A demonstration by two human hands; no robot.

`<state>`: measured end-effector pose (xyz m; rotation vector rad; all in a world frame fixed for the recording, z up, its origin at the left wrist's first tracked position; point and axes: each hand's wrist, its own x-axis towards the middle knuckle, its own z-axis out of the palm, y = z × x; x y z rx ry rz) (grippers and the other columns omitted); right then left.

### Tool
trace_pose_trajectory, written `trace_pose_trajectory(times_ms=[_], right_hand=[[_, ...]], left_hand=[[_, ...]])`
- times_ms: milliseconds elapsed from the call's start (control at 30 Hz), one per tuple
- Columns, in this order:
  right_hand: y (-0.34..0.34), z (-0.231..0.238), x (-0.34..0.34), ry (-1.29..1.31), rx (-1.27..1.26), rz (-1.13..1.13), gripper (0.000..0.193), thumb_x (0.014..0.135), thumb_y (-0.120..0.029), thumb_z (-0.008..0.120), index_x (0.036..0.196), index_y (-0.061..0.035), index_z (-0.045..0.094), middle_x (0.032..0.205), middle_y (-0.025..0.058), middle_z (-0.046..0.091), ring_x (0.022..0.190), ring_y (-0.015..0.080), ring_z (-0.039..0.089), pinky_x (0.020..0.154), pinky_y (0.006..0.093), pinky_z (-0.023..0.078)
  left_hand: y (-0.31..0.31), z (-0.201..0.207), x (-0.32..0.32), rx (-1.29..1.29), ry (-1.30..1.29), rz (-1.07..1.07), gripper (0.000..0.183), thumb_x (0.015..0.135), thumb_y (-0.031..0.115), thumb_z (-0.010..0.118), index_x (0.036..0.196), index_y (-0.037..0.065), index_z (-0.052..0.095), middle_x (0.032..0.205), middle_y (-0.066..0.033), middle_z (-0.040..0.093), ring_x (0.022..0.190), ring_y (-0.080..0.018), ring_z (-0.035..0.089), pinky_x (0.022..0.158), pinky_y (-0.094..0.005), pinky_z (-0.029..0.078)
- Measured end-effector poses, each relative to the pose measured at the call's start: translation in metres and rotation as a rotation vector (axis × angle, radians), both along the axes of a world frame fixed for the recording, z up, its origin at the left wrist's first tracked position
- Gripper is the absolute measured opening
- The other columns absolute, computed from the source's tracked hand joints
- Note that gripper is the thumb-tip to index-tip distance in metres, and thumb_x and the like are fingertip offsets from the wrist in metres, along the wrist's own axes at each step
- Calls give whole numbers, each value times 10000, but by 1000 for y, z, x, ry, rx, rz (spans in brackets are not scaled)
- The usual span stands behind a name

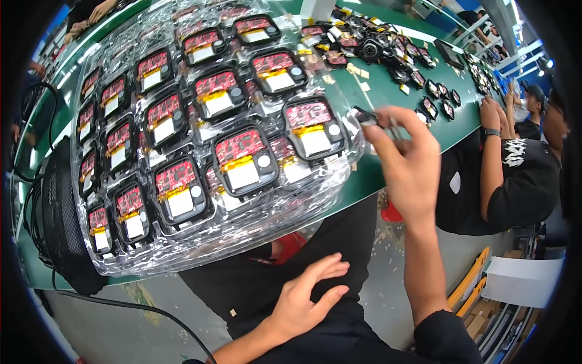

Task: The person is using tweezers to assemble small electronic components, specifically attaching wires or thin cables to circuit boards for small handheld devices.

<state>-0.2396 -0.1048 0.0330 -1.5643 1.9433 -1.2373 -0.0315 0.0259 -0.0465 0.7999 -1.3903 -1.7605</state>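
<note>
From the head camera: the right hand (405,159) reaches over the green table (388,167), its fingertips pinching a small dark part (365,116) at the right edge of a clear tray (200,255). The part sits just above the thumb and forefinger, touching the tray's plastic rim; it is small, black and glossy, its detail too fine to make out. The left hand (306,297) rests open, fingers spread, on the person's dark-clothed lap below the table edge, holding nothing. The tray holds rows of black units (242,164), each showing a red board, a white block and yellow tape. More loose black units (379,45) lie farther along the table, where a co-worker (515,176) in a black shirt sits on the right, hands on the table.
</note>
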Motion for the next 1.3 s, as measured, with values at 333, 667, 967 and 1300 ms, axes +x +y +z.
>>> trace_pose_trajectory(times_ms=[333,667,967,1300], right_hand=[[11,-16,-72,733,58,-446,369,936,-295,750,1164,-6,743,1205,191,694,1058,363,701,926,418,548],[110,-14,-20,-99,-273,91,478,779,-121,911,1135,44,638,1139,222,707,888,188,673,788,293,557],[141,-60,54,-157,-32,351,496,738,-96,942,1066,4,583,1241,244,638,910,210,732,645,326,634],[135,-62,62,-367,119,377,353,845,-53,841,1113,45,632,1111,178,698,899,186,724,693,271,596]], left_hand=[[1,-10,4,15,-68,-55,470,955,55,732,1380,-37,552,1216,-195,731,1155,-278,719,1010,-371,561],[-12,-13,10,230,203,-145,469,1013,65,652,1440,-51,494,1398,-229,620,1218,-322,677,1048,-413,539],[-16,-5,24,487,372,-7,568,1099,210,549,1573,-38,359,1475,-186,535,1303,-202,552,1103,-337,448],[-14,-22,34,613,523,109,453,1135,246,433,1464,-62,478,1361,-194,592,1155,-307,683,996,-429,586]])
